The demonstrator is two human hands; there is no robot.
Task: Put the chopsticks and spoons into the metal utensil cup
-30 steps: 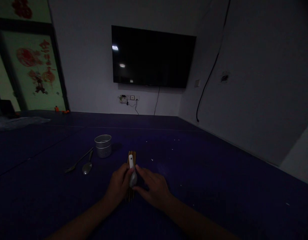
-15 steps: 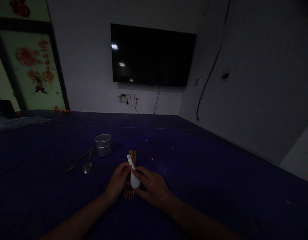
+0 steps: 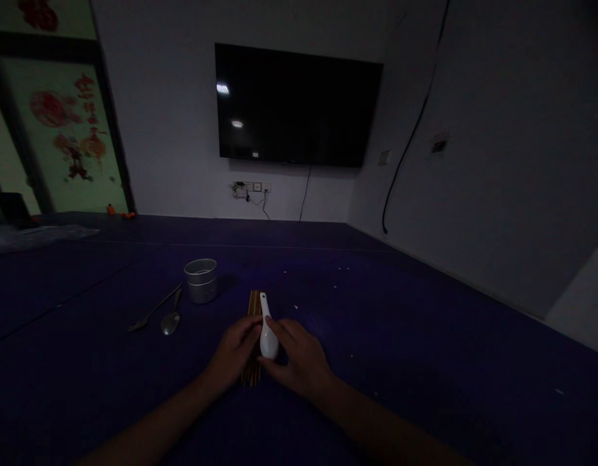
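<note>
A white Chinese soup spoon (image 3: 269, 341) is tilted with its handle pointing away from me and its rounded back up. My right hand (image 3: 301, 359) grips it from the right, index finger across the neck and thumb near the bowl end. From the left, my left hand (image 3: 235, 349) has its curled fingertips against the spoon's neck; part of that contact is hidden. Beneath both hands lies a bundle of wooden chopsticks (image 3: 254, 304), side by side and pointing away from me, its middle covered by the hands and spoon.
Left of the hands stands a metal cup (image 3: 202, 285). Beside it lie a metal spoon (image 3: 170, 322) and a fork (image 3: 141, 322) on the dark blue surface (image 3: 400, 336). Small white scraps are scattered to the right. Clear plastic sheeting (image 3: 41, 238) lies far left.
The white spoon has shifted slightly right and turned more upright in view, showing more of its rounded back. Both hands moved a little with it. The chopsticks stayed in place.
</note>
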